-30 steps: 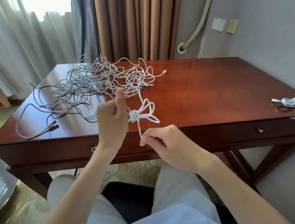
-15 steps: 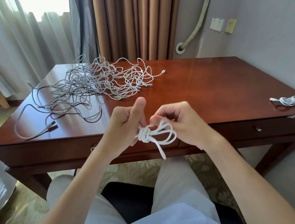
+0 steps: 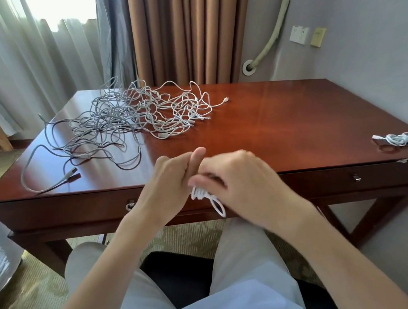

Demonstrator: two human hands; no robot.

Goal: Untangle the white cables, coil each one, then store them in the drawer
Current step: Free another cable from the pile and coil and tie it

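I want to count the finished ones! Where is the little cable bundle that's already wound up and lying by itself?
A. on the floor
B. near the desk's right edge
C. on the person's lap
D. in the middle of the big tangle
B: the small coiled white cable lies alone near the right edge of the wooden desk, well apart from the tangled pile of cables at the far left.
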